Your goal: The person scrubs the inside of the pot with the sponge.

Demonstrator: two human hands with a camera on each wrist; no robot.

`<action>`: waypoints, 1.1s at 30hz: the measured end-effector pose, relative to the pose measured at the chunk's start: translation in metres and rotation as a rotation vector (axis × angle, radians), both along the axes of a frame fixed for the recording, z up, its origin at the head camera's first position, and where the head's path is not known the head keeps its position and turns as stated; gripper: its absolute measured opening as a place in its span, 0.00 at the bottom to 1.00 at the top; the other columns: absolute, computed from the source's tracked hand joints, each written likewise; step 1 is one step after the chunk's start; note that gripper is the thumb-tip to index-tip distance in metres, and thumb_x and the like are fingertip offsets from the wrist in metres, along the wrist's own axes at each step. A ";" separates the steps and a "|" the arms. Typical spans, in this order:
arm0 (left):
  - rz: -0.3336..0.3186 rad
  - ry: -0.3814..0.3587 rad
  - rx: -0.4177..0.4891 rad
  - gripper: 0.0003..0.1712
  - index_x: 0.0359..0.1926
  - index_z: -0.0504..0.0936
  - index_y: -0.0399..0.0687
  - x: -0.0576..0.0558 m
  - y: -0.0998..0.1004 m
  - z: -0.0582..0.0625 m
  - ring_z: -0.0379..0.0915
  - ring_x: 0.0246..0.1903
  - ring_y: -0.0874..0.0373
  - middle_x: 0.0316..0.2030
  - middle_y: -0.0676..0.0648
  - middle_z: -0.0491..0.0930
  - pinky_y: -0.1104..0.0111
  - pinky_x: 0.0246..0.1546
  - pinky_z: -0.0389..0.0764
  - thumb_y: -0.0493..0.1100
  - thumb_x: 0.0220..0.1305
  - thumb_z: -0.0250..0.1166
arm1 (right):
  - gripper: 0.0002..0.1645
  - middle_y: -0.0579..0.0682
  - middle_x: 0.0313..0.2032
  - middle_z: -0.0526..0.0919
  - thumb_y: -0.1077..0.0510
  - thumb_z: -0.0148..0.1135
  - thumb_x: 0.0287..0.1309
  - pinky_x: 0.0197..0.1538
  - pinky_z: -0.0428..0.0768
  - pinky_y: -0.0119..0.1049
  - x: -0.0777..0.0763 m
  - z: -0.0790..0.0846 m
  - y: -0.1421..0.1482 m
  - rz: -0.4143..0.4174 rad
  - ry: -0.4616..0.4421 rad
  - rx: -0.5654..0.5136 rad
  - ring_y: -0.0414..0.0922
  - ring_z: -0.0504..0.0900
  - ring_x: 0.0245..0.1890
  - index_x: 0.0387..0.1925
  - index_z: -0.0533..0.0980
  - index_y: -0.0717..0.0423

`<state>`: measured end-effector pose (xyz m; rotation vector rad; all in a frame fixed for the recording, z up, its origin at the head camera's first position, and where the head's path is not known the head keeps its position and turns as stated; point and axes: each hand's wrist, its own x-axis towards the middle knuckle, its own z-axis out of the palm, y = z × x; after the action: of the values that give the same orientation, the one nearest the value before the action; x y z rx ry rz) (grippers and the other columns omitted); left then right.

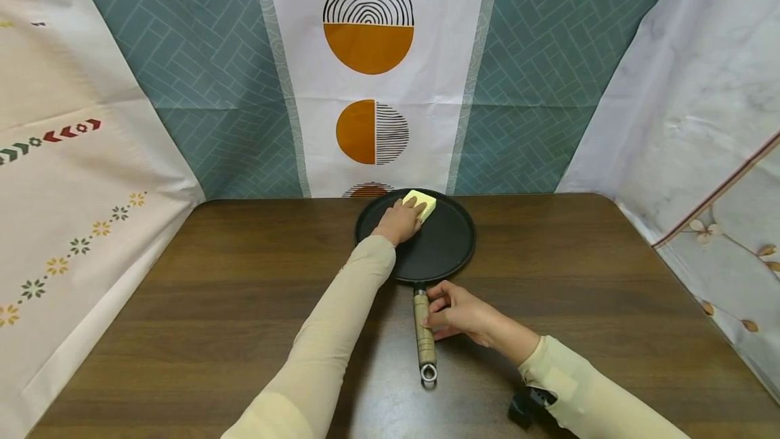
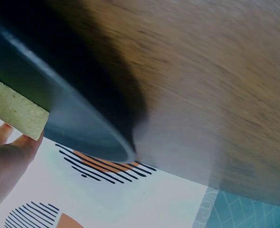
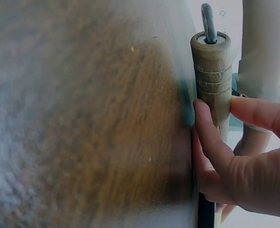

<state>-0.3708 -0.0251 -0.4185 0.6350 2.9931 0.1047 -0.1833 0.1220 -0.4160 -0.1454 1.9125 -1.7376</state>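
A flat black frying pan point(image 1: 441, 242) lies at the far edge of the table, its wooden handle point(image 1: 423, 334) pointing back toward me. With my left hand point(image 1: 397, 222) I hold a pale yellow sponge point(image 1: 428, 203) against the upper part of the pan's inside. The left wrist view shows fingertips along one side of the sponge point(image 2: 16, 105). My right hand point(image 1: 468, 317) pinches the handle from the right. Seen from the right wrist, thumb and fingers lie on opposite sides of the handle point(image 3: 214, 71), below its metal hanging ring point(image 3: 208, 21).
The brown wooden table point(image 1: 244, 330) ends right behind the pan at a patterned cloth backdrop point(image 1: 378, 87). Light cloths hang along the left and right sides. A small black object point(image 1: 527, 408) shows under my right sleeve point(image 1: 585, 385).
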 end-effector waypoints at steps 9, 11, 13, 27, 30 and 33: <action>0.018 -0.010 -0.001 0.29 0.74 0.57 0.57 -0.001 -0.011 0.001 0.48 0.71 0.42 0.74 0.47 0.52 0.52 0.66 0.60 0.49 0.76 0.47 | 0.32 0.58 0.39 0.67 0.71 0.64 0.51 0.39 0.83 0.46 0.000 0.000 0.000 -0.001 -0.001 0.005 0.48 0.75 0.34 0.55 0.60 0.72; 0.016 -0.010 -0.001 0.29 0.74 0.57 0.57 -0.001 -0.012 0.001 0.48 0.71 0.42 0.74 0.47 0.52 0.52 0.66 0.60 0.49 0.75 0.48 | 0.32 0.58 0.39 0.66 0.71 0.64 0.51 0.39 0.83 0.46 0.001 0.000 0.000 -0.002 -0.001 0.005 0.48 0.75 0.34 0.55 0.60 0.72; 0.012 -0.006 -0.004 0.29 0.74 0.57 0.57 -0.001 -0.014 0.001 0.48 0.71 0.41 0.73 0.46 0.53 0.52 0.66 0.60 0.49 0.75 0.48 | 0.32 0.58 0.39 0.67 0.72 0.64 0.51 0.39 0.83 0.46 0.001 0.000 0.000 -0.002 -0.002 0.005 0.48 0.75 0.34 0.55 0.60 0.72; -0.022 0.019 -0.023 0.30 0.74 0.57 0.57 -0.006 -0.036 -0.002 0.52 0.69 0.42 0.73 0.47 0.54 0.52 0.64 0.62 0.49 0.75 0.50 | 0.32 0.59 0.39 0.67 0.72 0.64 0.51 0.40 0.83 0.47 0.001 0.001 -0.001 -0.002 -0.001 -0.005 0.47 0.76 0.34 0.55 0.60 0.72; -0.032 0.027 -0.012 0.29 0.74 0.58 0.57 -0.005 -0.041 -0.003 0.53 0.69 0.42 0.72 0.46 0.55 0.51 0.64 0.62 0.49 0.74 0.50 | 0.32 0.59 0.39 0.67 0.71 0.64 0.50 0.40 0.83 0.46 0.001 0.001 -0.001 -0.001 0.003 -0.002 0.47 0.76 0.34 0.55 0.60 0.72; -0.046 0.027 0.001 0.29 0.73 0.59 0.55 -0.004 -0.044 -0.002 0.53 0.69 0.41 0.72 0.45 0.56 0.51 0.64 0.62 0.48 0.74 0.50 | 0.32 0.58 0.39 0.67 0.72 0.64 0.50 0.39 0.83 0.46 0.002 0.000 -0.001 -0.001 0.006 -0.004 0.47 0.76 0.34 0.54 0.60 0.72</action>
<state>-0.3750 -0.0693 -0.4210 0.7113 3.0025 0.0955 -0.1818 0.1212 -0.4157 -0.1513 1.9144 -1.7437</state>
